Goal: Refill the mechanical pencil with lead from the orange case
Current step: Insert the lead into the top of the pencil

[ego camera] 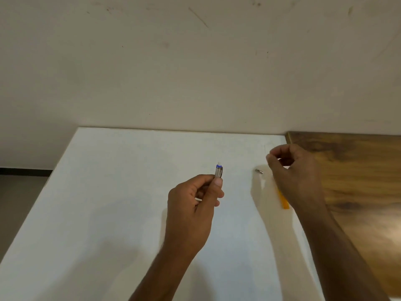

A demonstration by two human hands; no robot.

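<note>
- Head view: the mechanical pencil (218, 172) stands nearly upright in the left hand (193, 205), which holds it above the white surface (108, 203). Only the top end shows past the fingers: a silvery barrel with a clip, a blue ring and a small white eraser stub.
- Left grip: fingers and thumb are curled and clamped round the pencil's barrel, thumb tip (218, 183) pressed just below the clip.
- To the right of the pencil, apart from it, a tiny metal cap (258, 171) lies on the surface; by its shape I judge it to be the pencil's end cap, though it is too small to be sure.
- Farther right of the pencil, the right hand (293, 170) hovers with fingertips drawn together; whether it pinches a lead I cannot tell, since nothing shows between them.
- The orange case (283, 199) lies on the surface right of the pencil, mostly hidden under the right hand, so only a slim, flat orange strip shows.
- Handling, as I judge it: the pencil is light, stiff and smooth, best held mid-barrel as it is, leaving the top free. Lead would be hair-thin and brittle, so it needs a soft pinch near its end and a straight feed. The cap is small and could roll.
- The surface looks matte and smooth; a glossy wood-grain board (358, 181) adjoins it, right of the case.
</note>
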